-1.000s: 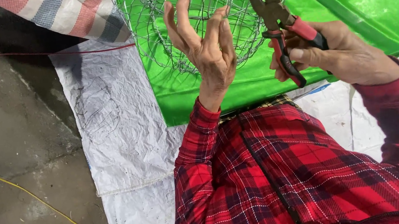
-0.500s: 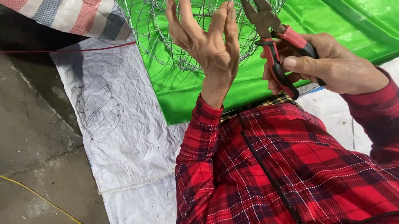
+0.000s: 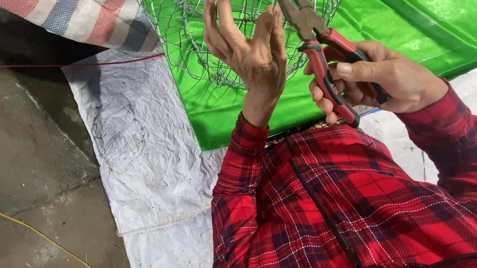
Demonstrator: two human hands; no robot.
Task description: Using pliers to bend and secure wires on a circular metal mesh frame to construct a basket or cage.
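My right hand [image 3: 379, 79] squeezes the red pliers [image 3: 319, 47] tight. My left hand [image 3: 250, 49] is spread open, fingers touching the wire basket [image 3: 197, 31] on green plastic [image 3: 415, 6].

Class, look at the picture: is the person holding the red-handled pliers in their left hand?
No: the pliers sit in the right hand, while the left hand is open with fingers spread against the wire mesh basket.

You wear a red-black plaid shirt [image 3: 367, 209]; your pliers [image 3: 325, 52] have red-black handles, and the sheet [image 3: 415, 6] at upper right is bright green.
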